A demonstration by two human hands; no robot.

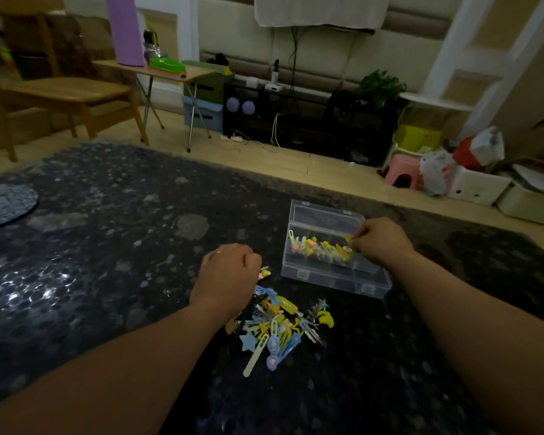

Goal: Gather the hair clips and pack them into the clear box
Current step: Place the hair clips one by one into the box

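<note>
A pile of several pastel hair clips (pixel 280 328), yellow, blue and white, lies on the dark patterned rug. Just beyond it stands the clear box (pixel 333 277), lid open, with a row of clips (pixel 321 248) inside. My left hand (pixel 226 274) hovers over the far edge of the pile, fingers curled; a pink and yellow clip (pixel 264 273) pokes out at its fingertips. My right hand (pixel 380 240) is at the box's right end, fingertips pinching a yellow clip (pixel 347 240) over the row.
The dark rug (pixel 123 262) covers most of the floor around me. A wooden chair (pixel 66 92) and a folding table (pixel 157 73) stand at the back left. A black shelf (pixel 311 120), pink stool (pixel 404 171) and white boxes (pixel 478 186) line the far wall.
</note>
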